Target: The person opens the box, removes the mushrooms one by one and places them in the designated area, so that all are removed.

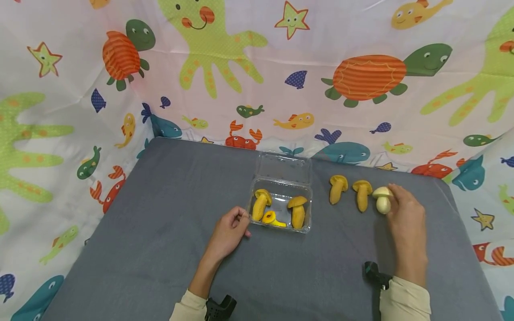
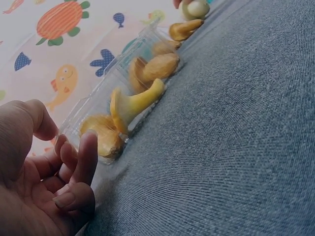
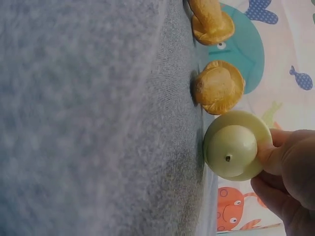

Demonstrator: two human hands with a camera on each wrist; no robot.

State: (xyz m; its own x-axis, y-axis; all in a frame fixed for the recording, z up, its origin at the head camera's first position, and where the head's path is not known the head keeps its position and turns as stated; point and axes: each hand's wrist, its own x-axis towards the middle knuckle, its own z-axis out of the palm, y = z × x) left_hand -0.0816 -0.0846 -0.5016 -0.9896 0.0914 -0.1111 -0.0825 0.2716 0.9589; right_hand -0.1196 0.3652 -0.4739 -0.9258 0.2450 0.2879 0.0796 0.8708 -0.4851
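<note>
Pair of beige sleeves (image 1: 404,299), plain, lightly creased; two black wrist cameras (image 1: 221,308), chunky, angular.

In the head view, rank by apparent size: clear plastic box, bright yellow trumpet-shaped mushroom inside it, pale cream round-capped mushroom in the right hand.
1. Clear plastic box
2. Pale cream mushroom, edge possibly hidden by the right hand
3. Bright yellow mushroom

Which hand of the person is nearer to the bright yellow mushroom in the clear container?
Left. The left hand pinches the clear container at its near left corner, close to the bright yellow mushroom; the right hand is farther right, holding the pale mushroom.
</note>
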